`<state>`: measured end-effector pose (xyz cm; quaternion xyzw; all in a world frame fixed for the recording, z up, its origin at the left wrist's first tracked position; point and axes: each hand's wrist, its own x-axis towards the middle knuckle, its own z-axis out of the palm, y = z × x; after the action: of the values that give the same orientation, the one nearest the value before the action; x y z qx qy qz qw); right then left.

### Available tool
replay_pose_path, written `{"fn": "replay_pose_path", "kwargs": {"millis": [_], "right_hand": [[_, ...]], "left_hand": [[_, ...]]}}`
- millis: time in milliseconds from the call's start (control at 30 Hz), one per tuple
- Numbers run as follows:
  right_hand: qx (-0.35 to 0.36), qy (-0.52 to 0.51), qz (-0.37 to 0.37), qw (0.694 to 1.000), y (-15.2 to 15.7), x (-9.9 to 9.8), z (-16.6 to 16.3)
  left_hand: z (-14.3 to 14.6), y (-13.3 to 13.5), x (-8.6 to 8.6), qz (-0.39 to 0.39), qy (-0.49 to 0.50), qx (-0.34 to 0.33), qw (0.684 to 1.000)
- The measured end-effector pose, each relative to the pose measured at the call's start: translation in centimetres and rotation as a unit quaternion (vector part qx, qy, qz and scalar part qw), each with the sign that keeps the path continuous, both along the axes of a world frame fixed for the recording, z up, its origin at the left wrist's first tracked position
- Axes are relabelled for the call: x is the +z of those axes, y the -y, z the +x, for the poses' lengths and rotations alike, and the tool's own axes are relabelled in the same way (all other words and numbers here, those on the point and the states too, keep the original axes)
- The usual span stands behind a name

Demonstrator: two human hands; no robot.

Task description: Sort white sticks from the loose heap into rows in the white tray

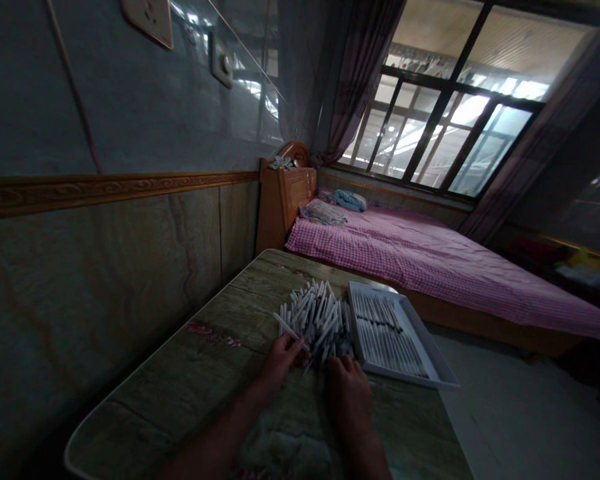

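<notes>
A heap of slim white pen-like sticks point(320, 310), some with dark ends, lies on the table point(180, 387). My left hand point(280, 360) is closed at the near left of the heap, pinching one white pen-like stick point(286, 325) that points up and to the left. At the heap's near right edge is my right hand point(350, 387), its fingers curled down; what they hold, if anything, is hidden. To the right, a shallow white tray point(433, 340) contains two rows of similar sticks laid side by side, with a bare strip along its right side.
Behind the table stands a bed point(405, 240) with a pink checked cover and a wooden headboard point(297, 190). A tiled wall point(105, 267) runs along the left. Beyond the bed is a window point(430, 127) with curtains. Pale floor point(500, 400) shows at the right.
</notes>
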<state>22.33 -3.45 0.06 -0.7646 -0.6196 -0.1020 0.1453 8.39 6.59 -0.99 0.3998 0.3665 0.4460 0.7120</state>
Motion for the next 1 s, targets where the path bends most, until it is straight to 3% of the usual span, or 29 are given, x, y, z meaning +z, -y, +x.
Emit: {"fn": "replay_pose_path", "kwargs": {"millis": [433,833,900,1000], "right_hand": [[0.033,-0.02,0.098,0.994,0.4,-0.2,0.0],[0.057,-0.035,0.042,0.997,0.4,-0.8,0.3],[0.063,-0.048,0.071,0.994,0.3,-1.0,0.5],[0.09,-0.108,0.197,0.97,0.3,-1.6,1.0]], "left_hand": [[-0.2,0.3,0.6,-0.009,-0.003,-0.002,1.0],[-0.2,0.5,0.8,-0.013,0.0,-0.006,1.0],[-0.2,0.6,0.9,-0.018,0.012,-0.006,1.0],[-0.4,0.8,1.0,-0.043,0.05,-0.009,0.998]]}}
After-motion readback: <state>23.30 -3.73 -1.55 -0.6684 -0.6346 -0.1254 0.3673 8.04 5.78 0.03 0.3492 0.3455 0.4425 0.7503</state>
